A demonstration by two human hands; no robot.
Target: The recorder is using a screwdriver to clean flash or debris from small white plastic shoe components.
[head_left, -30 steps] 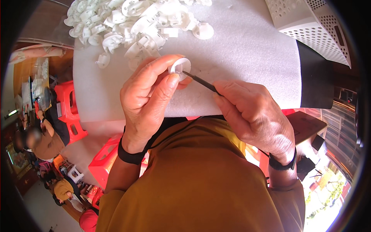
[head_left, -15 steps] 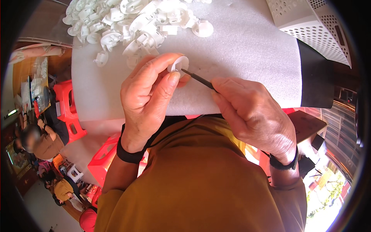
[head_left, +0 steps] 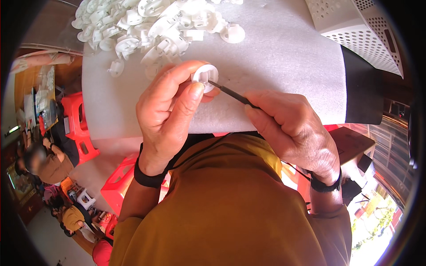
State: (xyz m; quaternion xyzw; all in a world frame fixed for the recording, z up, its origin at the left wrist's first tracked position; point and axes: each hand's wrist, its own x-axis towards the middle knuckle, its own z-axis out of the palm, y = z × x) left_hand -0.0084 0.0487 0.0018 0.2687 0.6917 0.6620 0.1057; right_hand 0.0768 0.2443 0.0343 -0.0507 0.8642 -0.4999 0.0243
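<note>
My left hand (head_left: 166,113) is closed on a small round white plastic part (head_left: 206,73), thumb and fingers pinching its rim, its hollow side facing up and to the right. Between the fingers and thumb of my right hand (head_left: 290,124) is a slim dark hand tool (head_left: 235,94) with a narrow metal shaft. The shaft's tip reaches the hollow of the white part; the shape of the tip is too small to make out. Beyond my left hand lies a heap of similar white plastic parts (head_left: 166,44) on the table.
White foam sheeting (head_left: 275,66) covers the table. A white perforated basket (head_left: 355,37) stands at the far right. Red plastic stools (head_left: 117,181) are on the floor at left, where other people (head_left: 55,166) sit. A brown box (head_left: 355,144) is at right.
The white part has turned in my left fingers, so its hollow inside shows more. My right hand and the tool have shifted slightly right and down.
</note>
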